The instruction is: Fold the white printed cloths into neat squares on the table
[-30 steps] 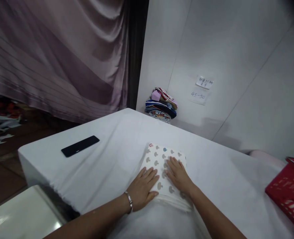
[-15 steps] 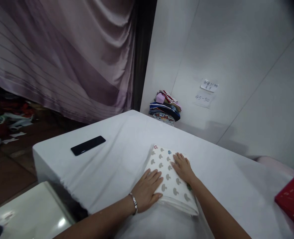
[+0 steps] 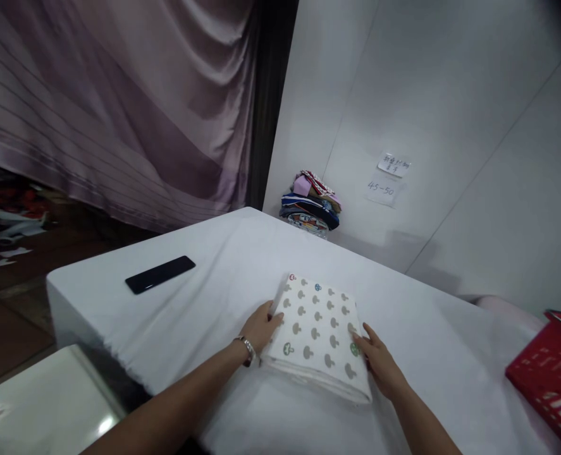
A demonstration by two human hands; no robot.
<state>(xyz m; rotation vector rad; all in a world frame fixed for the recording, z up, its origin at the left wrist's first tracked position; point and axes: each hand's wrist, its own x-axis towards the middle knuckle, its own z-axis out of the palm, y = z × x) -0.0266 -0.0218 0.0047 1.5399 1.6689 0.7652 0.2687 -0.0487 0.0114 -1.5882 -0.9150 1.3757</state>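
A folded white cloth [image 3: 315, 332] printed with grey mushrooms, and a few coloured ones, lies flat on the white-covered table [image 3: 218, 303]. At its left edge is my left hand [image 3: 260, 327], thumb on top and fingers partly hidden at the side, gripping that edge. On the opposite edge my right hand [image 3: 379, 360] has its thumb and a finger on the cloth near a green mushroom, with its other fingers out of sight beside or under the edge.
A black phone [image 3: 160, 274] lies on the table's left part. Folded fabrics [image 3: 311, 202] are stacked by the wall at the back. A red basket [image 3: 553, 373] stands at right, a pale glossy surface [image 3: 47, 404] at lower left. Paper labels [image 3: 388, 177] hang on the wall.
Both hands have moved from lying flat on top of the cloth to its left and right edges. More of the print shows. The view has shifted slightly, showing more of the red basket.
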